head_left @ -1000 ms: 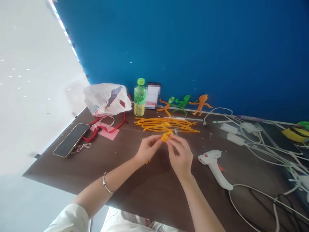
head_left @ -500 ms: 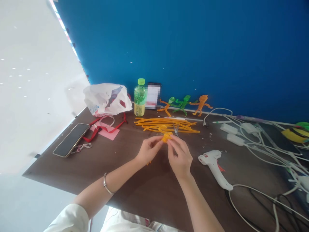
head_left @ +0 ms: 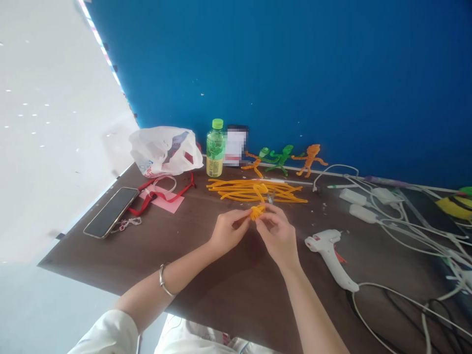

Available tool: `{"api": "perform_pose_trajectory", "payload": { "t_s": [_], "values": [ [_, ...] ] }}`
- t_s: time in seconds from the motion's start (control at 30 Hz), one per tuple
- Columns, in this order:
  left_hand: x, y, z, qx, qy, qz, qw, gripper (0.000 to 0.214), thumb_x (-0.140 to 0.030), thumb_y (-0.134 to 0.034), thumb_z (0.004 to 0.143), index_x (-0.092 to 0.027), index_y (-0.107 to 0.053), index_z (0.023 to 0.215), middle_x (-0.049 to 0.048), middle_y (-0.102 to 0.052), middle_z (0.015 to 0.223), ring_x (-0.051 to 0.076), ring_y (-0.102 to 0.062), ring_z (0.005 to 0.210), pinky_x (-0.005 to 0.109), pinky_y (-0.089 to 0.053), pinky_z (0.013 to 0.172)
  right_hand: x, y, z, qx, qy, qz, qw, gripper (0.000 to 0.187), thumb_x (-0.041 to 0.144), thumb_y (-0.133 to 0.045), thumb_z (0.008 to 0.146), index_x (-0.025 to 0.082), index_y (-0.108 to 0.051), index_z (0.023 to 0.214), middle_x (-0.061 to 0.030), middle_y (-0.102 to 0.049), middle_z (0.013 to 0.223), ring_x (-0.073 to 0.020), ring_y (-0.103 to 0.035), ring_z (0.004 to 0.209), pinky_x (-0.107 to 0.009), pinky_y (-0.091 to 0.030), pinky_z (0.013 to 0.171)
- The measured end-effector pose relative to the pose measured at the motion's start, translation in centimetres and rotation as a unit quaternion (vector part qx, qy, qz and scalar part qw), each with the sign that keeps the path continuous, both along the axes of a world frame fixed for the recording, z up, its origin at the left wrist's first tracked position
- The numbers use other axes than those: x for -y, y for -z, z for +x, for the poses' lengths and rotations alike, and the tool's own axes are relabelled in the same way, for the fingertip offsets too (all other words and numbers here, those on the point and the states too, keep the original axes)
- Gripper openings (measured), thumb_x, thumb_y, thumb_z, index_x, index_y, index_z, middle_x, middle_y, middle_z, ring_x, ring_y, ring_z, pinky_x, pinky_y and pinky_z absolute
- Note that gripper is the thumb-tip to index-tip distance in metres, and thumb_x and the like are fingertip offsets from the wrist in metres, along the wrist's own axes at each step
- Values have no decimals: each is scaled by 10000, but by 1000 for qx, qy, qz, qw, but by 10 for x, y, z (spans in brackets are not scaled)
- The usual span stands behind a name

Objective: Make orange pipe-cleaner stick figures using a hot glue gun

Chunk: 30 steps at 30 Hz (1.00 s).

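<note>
You have a small yellow-orange coil pinched between both hands, above the tabletop and just on your side of the loose stems. Your left hand grips one side with thumb and fingertips nearly together; your right hand pinches the other side just as closely. A bent strand seems to rise from the coil. The step looks like winding or tightening the coil. The next move likely calls for steadying it left-handed while your right works the strand around.
</note>
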<state>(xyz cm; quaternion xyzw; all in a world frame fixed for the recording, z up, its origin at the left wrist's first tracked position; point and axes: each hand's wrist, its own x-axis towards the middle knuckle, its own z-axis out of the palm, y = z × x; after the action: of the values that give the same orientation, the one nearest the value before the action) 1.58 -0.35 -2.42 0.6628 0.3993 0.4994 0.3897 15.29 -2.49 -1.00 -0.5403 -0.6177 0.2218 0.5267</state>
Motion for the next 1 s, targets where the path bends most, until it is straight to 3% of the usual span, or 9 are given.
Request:
{"api": "perform_pose_trajectory", "payload": {
  "t_s": [0.13,0.27,0.4,0.57,0.67,0.73,0.87,1.0],
  "values": [
    [-3,-3,0,80,24,-85,993,260,-276,-544,791,-136,-656,978,104,-681,978,186,-634,864,299,-492,786,1,-7,7,57,22,54,997,89,189,-535,782,200,-599,842,-93,-586,1084,-218,-573,996,-374,-481,819],
    [-6,-6,-2,150,75,-163,972,299,-327,-564,781,-116,-637,979,99,-688,911,180,-634,851,304,-484,797,-1,-9,12,240,83,160,954,232,147,-553,770,215,-577,992,-76,-645,1041,-257,-527,1084,-483,-346,952],
    [-6,-7,-4,172,100,-168,965,318,-340,-593,760,-128,-646,992,85,-682,908,173,-624,863,295,-462,817,-4,-2,12,278,85,203,935,158,133,-530,810,219,-570,936,-43,-684,909,-197,-628,890,-482,-329,980],
    [-7,-8,-4,182,79,-193,961,301,-366,-597,753,-155,-668,955,58,-667,834,120,-577,725,227,-434,649,-1,-1,4,200,52,192,960,128,150,-509,826,218,-595,893,-48,-664,817,-177,-623,766,-381,-486,810],
    [-7,-8,-3,244,106,-250,931,292,-385,-614,735,-149,-672,897,37,-619,742,61,-444,548,196,-344,508,3,-4,-2,92,32,126,987,97,180,-541,812,215,-622,851,-46,-640,791,-169,-604,727,-304,-508,647],
    [-7,-9,-2,292,143,-289,900,276,-386,-629,723,-130,-668,818,10,-554,651,36,-325,481,191,-278,465,4,-6,-5,12,19,76,997,63,207,-577,791,212,-637,812,-38,-632,788,-164,-602,720,-286,-504,625],
    [-6,-11,-3,331,194,-335,861,273,-374,-646,710,-102,-627,692,-33,-412,542,30,-223,464,194,-214,450,4,-9,-6,-111,17,-27,993,65,260,-654,726,199,-649,748,-21,-636,734,-164,-603,677,-294,-501,622],
    [-5,-13,-3,337,224,-351,845,297,-382,-621,736,-95,-593,662,-43,-371,522,27,-210,448,194,-197,444,2,-8,-5,-166,6,-56,985,123,304,-669,708,191,-657,753,-44,-650,820,-166,-601,691,-297,-498,600]
  ]
}}
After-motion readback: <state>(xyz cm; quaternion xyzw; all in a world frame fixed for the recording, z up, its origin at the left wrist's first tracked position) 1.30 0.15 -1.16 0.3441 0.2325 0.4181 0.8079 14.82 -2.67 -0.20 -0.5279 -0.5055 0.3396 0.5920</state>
